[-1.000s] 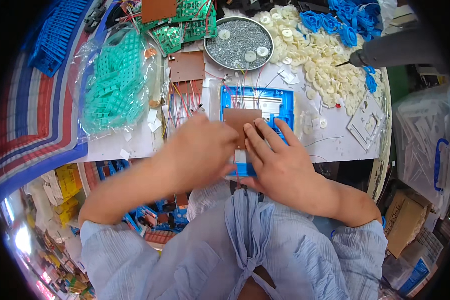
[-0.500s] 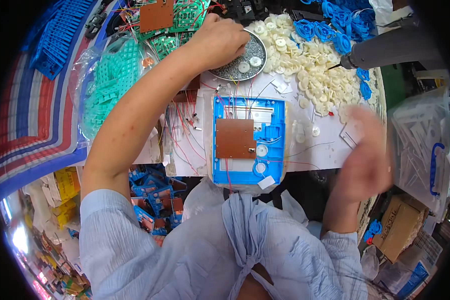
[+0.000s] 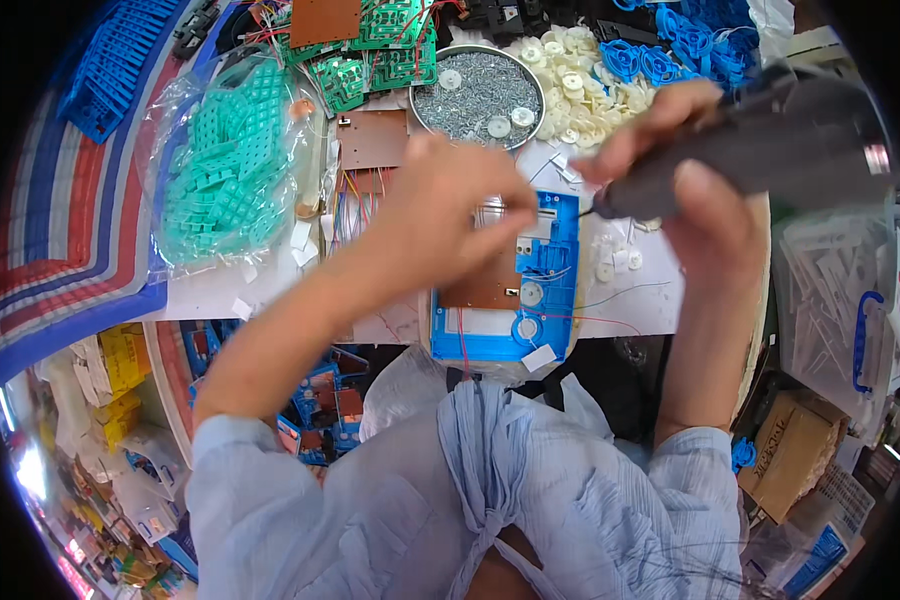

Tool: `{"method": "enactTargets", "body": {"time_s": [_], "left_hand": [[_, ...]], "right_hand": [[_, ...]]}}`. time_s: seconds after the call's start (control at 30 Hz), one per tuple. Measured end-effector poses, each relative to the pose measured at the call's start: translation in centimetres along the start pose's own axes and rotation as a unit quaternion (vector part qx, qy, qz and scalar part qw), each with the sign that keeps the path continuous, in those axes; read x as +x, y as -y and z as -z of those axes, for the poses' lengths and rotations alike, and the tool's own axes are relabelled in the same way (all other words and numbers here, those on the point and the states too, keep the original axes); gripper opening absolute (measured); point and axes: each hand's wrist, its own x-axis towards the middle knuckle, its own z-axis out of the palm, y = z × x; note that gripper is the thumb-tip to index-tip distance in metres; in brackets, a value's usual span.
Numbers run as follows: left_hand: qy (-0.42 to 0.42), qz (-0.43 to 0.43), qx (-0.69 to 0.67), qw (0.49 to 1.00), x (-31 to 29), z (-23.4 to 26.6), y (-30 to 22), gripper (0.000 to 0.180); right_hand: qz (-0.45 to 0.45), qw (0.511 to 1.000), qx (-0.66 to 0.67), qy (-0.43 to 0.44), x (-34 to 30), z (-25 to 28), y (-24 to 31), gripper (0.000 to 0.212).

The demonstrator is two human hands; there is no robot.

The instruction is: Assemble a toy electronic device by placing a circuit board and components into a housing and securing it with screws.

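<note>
At the far left of the frame you have a red, white and blue striped cloth (image 3: 55, 235), with blue slatted plastic parts (image 3: 115, 75) on it at the upper left. To their right, a clear plastic bag (image 3: 162, 145) of mint-green perforated parts (image 3: 230, 165) lies on the white-topped bench (image 3: 205, 298). Next come a loose brown rectangular board (image 3: 372, 140) and, above it, green circuit boards with wires (image 3: 400, 50).

Your left hand (image 3: 460, 205) hovers over the upper part of the work, thumb and fingertips drawn together; whether they pinch anything you cannot tell from here. Beneath it, at the centre of the frame, sits an open blue plastic casing (image 3: 560, 285), with a flat brown board (image 3: 482, 288) lying inside. Above is a round metal tray (image 3: 544, 100) of small silver screws (image 3: 470, 118), then off-white plastic discs (image 3: 572, 95).

Right of centre, your right hand (image 3: 715, 220) is wrapped around a dark grey power screwdriver (image 3: 770, 155), its bit pointing left, near the casing's upper right edge. At the far right stands a clear plastic bin with a blue handle (image 3: 820, 320).
</note>
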Motion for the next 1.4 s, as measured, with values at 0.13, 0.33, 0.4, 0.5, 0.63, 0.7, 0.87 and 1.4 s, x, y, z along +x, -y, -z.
{"method": "enactTargets", "body": {"time_s": [0.13,0.33,0.4,0.5,0.63,0.7,0.87,1.4], "left_hand": [[-0.046,-0.011,0.006,0.999,-4.4,-2.3,-1.9,0.017],[-0.066,0.017,-0.040,0.997,-4.9,-2.4,-2.9,0.017],[-0.072,0.007,-0.033,0.997,-4.8,-2.6,-2.8,0.017],[-0.077,-0.009,-0.012,0.997,-4.9,-3.2,-2.4,0.017],[-0.095,-0.056,0.025,0.994,-3.2,-3.3,-2.4,0.017],[-0.018,-0.080,0.017,0.996,-1.7,-2.3,-2.4,0.016],[-0.078,-0.011,0.222,0.972,5.8,0.3,7.2,0.015],[-0.007,-0.042,0.397,0.917,7.8,-0.9,12.8,0.019]], "right_hand": [[0.079,0.991,0.104,0.001,-2.5,-5.2,0.1,0.040],[0.119,0.986,0.113,0.039,-2.8,-5.5,0.5,0.038],[0.115,0.986,0.114,0.028,-2.9,-5.8,0.2,0.038],[0.103,0.988,0.113,0.004,-3.3,-6.2,0.2,0.037],[0.105,0.987,0.116,-0.025,-3.5,-5.8,0.2,0.036],[0.124,0.986,0.108,-0.024,-3.5,-4.8,0.3,0.035],[0.161,0.981,0.106,-0.001,-2.8,-2.9,0.0,0.035],[0.098,0.984,0.139,-0.056,-2.1,-6.2,-3.3,0.039]]}}
